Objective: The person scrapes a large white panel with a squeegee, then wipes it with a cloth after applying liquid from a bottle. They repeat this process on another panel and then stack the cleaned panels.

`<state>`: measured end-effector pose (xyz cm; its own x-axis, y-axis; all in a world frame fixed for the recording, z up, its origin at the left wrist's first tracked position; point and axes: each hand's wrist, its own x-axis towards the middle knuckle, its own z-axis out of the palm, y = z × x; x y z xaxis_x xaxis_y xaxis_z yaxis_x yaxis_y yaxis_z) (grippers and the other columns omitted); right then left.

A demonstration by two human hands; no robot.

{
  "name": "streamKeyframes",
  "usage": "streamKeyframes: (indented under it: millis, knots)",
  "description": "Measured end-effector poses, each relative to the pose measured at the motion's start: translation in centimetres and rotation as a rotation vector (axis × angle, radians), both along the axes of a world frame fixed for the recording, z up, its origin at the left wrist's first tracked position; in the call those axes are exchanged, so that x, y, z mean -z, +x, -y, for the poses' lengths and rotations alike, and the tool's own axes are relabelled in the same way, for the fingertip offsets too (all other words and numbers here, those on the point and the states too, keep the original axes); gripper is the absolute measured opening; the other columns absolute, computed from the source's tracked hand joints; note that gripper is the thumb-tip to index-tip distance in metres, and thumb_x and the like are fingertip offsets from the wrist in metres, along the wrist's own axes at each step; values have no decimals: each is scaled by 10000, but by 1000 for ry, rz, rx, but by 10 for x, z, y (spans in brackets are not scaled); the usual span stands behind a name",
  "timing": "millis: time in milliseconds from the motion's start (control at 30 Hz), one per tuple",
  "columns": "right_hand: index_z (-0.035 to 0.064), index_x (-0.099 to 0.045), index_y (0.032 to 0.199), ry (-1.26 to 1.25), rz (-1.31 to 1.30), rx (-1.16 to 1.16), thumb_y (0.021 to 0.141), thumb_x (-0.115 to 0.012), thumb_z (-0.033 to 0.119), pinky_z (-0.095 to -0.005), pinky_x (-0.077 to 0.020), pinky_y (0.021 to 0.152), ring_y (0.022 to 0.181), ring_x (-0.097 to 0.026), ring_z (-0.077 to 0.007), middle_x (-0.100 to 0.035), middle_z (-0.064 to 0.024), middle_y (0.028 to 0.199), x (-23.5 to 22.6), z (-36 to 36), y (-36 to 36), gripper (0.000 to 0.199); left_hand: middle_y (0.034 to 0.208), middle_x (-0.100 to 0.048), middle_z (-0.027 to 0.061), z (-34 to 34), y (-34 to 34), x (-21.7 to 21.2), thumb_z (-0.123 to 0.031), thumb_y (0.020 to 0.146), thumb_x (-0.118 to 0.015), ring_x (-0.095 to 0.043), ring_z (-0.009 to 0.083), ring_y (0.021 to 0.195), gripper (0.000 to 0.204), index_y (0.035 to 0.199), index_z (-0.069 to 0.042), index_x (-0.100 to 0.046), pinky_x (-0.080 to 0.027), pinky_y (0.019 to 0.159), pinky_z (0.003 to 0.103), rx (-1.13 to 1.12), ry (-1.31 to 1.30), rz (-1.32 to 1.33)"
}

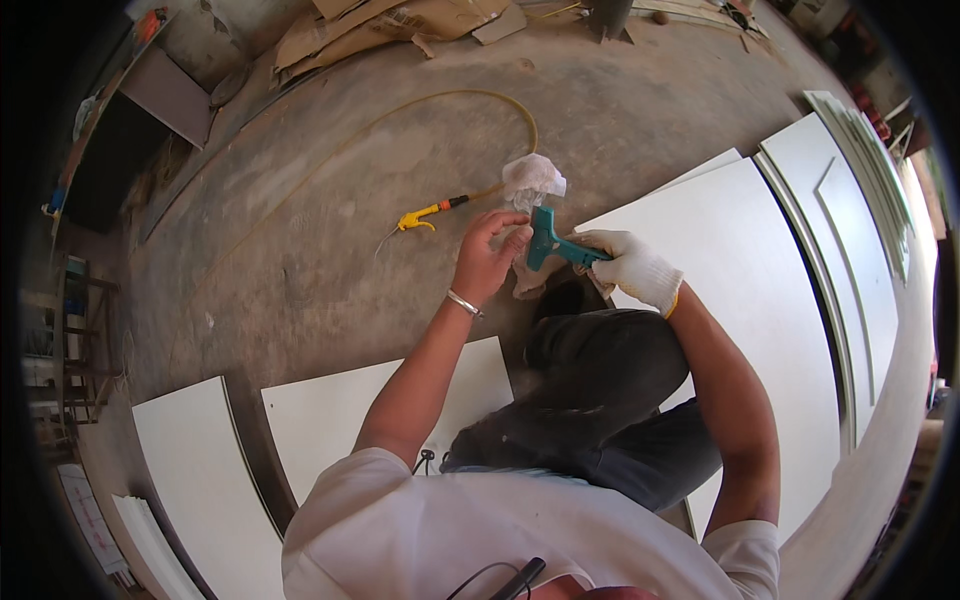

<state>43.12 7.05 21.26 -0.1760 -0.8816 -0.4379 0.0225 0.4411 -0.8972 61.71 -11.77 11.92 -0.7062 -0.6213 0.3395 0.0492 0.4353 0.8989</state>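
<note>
A teal T-shaped hand scraper (545, 240) is held out in front of my knees, above the floor. My right hand (640, 272), in a white knitted glove, is closed round its handle. My left hand (487, 255) is bare, with a metal bracelet at the wrist; its thumb and fingertips pinch at the left edge of the scraper's head. Whether something thin sits between those fingertips is too small to make out. Just beyond the scraper lies a crumpled white wad, cloth or plastic (533, 178). A pale, dirty item (528, 282) shows partly below the scraper.
A yellow air blow gun (415, 217) with its yellow hose (480, 94) lies on the concrete floor (300, 240). Large white panels (740, 270) lean or lie at my right. More white panels (190, 450) lie at the left and beside me (340, 410). Flattened cardboard (390, 30) lies at the back.
</note>
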Motion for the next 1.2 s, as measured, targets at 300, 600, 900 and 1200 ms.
streamKeyframes:
  millis: [300, 600, 900, 1200]
  knots:
    - [-1, -582, 1448, 9, -82, -68, 864, -554, -22, -266, -528, 657, 778, -603, -108, -667, -46, 1000, 3, -1, 6, 585, 1100, -690, -12, -4, 8, 22, -119, 975, -746, -619, 86, 1028, 156, 1087, -15, -719, -498, 948, 277, 260, 693, -120]
    - [-34, -565, 1454, -13, 33, 54, 827, -556, -39, -259, -551, 657, 763, -613, -104, -671, -59, 1006, 8, -13, -4, 627, 1108, -734, 42, 1, 21, 60, -150, 914, -760, -647, 224, 1080, 109, 927, -50, -718, -478, 1018, 377, 260, 173, 59]
    - [-94, -418, 1526, -246, -19, 672, 807, -520, -11, -301, -568, 690, 735, -645, -166, -676, -193, 1134, -4, -144, -62, 731, 1208, -707, 62, 61, 114, 190, -119, 849, -720, -566, 291, 1244, 172, 1006, -91, -785, -436, 1060, 477, -352, -539, 1021]
    - [45, -500, 1484, -687, 381, 1089, 1034, -651, 294, -283, -397, 657, 678, -423, -105, -617, -50, 1075, 50, -408, -44, 537, 1404, -629, 83, 5, 22, 181, -157, 892, -693, -535, 310, 1345, 509, 1396, -119, -641, -410, 1151, 453, 132, -578, 695]
